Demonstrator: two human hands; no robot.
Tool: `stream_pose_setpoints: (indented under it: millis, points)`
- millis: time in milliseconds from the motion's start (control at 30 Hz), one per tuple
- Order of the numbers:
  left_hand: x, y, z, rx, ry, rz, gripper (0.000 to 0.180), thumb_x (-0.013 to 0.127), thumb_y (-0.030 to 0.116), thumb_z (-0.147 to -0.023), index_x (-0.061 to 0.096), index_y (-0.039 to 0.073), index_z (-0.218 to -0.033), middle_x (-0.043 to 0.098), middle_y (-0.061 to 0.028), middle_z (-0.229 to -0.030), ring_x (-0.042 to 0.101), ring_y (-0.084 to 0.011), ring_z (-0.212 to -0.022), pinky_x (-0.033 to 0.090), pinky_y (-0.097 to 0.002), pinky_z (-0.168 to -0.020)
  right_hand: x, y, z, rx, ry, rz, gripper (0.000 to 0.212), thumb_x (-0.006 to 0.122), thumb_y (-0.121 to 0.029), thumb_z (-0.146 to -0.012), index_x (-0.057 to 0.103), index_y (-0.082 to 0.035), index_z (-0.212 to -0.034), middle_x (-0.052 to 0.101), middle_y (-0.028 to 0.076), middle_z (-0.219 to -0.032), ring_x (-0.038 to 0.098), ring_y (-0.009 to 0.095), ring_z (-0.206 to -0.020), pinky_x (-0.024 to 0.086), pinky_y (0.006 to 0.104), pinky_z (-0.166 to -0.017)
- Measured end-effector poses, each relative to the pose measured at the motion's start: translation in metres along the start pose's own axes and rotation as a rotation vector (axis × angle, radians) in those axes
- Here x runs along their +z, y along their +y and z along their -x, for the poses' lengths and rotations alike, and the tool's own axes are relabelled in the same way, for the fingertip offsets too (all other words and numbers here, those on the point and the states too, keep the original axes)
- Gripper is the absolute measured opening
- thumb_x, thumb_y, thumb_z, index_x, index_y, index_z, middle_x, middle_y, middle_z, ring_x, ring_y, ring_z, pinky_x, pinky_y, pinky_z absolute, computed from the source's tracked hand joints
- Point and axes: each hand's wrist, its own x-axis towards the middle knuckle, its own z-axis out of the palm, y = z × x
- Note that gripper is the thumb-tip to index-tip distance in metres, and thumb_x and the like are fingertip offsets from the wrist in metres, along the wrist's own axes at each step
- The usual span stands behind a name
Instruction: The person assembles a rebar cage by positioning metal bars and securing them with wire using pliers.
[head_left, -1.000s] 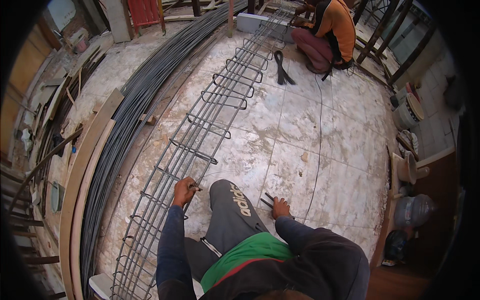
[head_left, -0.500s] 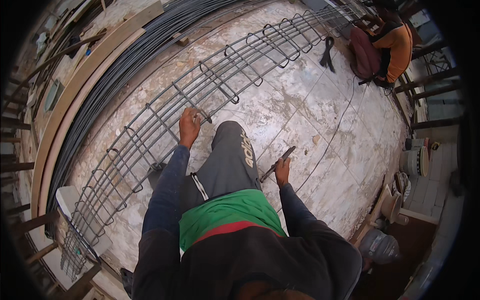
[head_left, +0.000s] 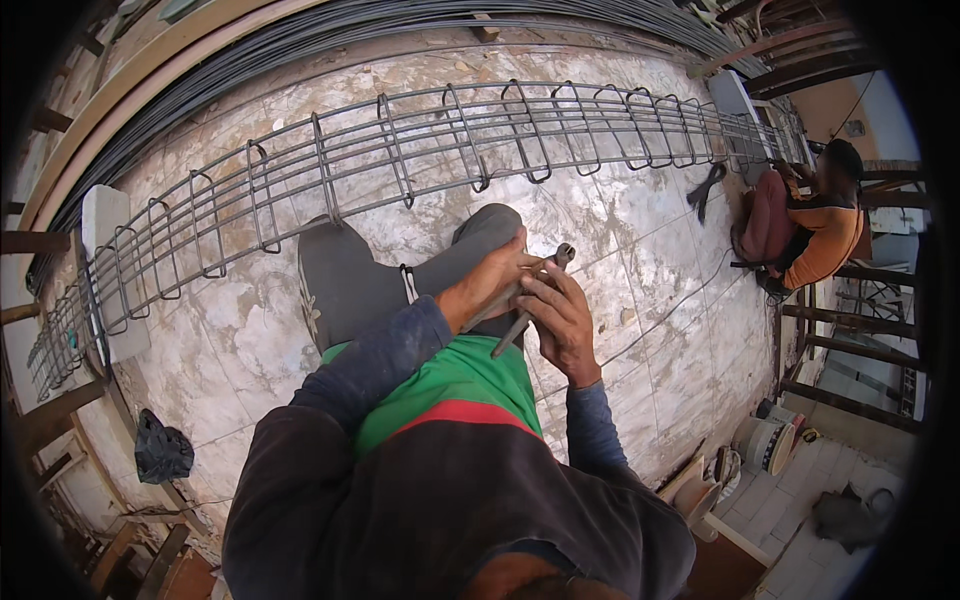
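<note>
Over my lap, both hands are brought together at a pair of dark metal pincers point(head_left: 565, 254). The jaws point up and away, while a handle slants down toward my shirt. My right hand point(head_left: 560, 318) grips the pincers with bent fingers. Against the same tool, my left hand point(head_left: 492, 277) has its fingers closed near the pivot; the fingers of both hands partly hide one another. In front of my knees a long rebar cage point(head_left: 420, 150) stretches across the floor, its bars ringed by several stirrups. Neither hand touches the cage.
A co-worker in an orange and black top point(head_left: 825, 225) crouches at the cage's far right end. Near them lies a bundle of black tie wire point(head_left: 707, 190). Long loose rebars point(head_left: 330, 45) lie beyond the cage. A black plastic bag point(head_left: 163, 446) is at left, buckets point(head_left: 762, 445) at right.
My left hand has left the cage and come to the pincers in my right hand. The pincers are now over my lap, and my view has turned right.
</note>
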Motion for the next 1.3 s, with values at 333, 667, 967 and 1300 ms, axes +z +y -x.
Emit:
stream_pose_setpoints:
  millis: [333,667,967,1300]
  points:
    - [0.003,0.004,-0.002,0.620,0.431,-0.586,0.029,0.047,0.031,-0.102,0.049,0.004,-0.112,0.060,-0.0084,-0.095,0.061,-0.0205,-0.095,0.051,-0.0357,-0.081,0.063,-0.008,0.013,0.947,0.045,-1.610,0.033,0.064,-0.021,-0.093,0.045,-0.005,-0.114,0.055,0.010,-0.103,0.064,0.024,-0.087,0.057,0.0383,-0.069]
    - [-0.067,0.037,-0.022,0.445,0.631,-1.276,0.030,0.062,0.031,-0.091,0.068,0.002,-0.096,0.067,-0.0187,-0.083,0.066,-0.0345,-0.079,0.050,-0.0412,-0.073,0.048,0.073,-0.005,0.622,-0.315,-0.131,0.041,0.061,-0.005,-0.079,0.062,-0.001,-0.120,0.064,0.015,-0.083,0.063,0.025,-0.076,0.050,0.0376,-0.070]
    - [-0.114,0.053,-0.032,0.679,1.008,-1.939,0.047,0.057,0.002,-0.078,0.058,0.004,-0.126,0.052,-0.0152,-0.133,0.046,-0.0357,-0.128,0.027,-0.0577,-0.109,0.054,0.097,-0.055,0.178,-0.408,0.894,0.026,0.056,-0.011,-0.082,0.060,0.003,-0.104,0.053,0.016,-0.110,0.052,0.029,-0.099,0.040,0.0409,-0.082]
    - [-0.135,0.051,-0.037,0.479,0.925,-2.009,0.069,0.061,0.003,-0.075,0.048,0.020,-0.140,0.044,-0.0102,-0.143,0.038,-0.0329,-0.136,0.013,-0.0621,-0.113,0.047,0.106,-0.088,-0.006,-0.430,0.987,0.037,0.054,-0.010,-0.083,0.056,0.007,-0.115,0.050,0.016,-0.118,0.047,0.029,-0.110,0.035,0.0449,-0.097]
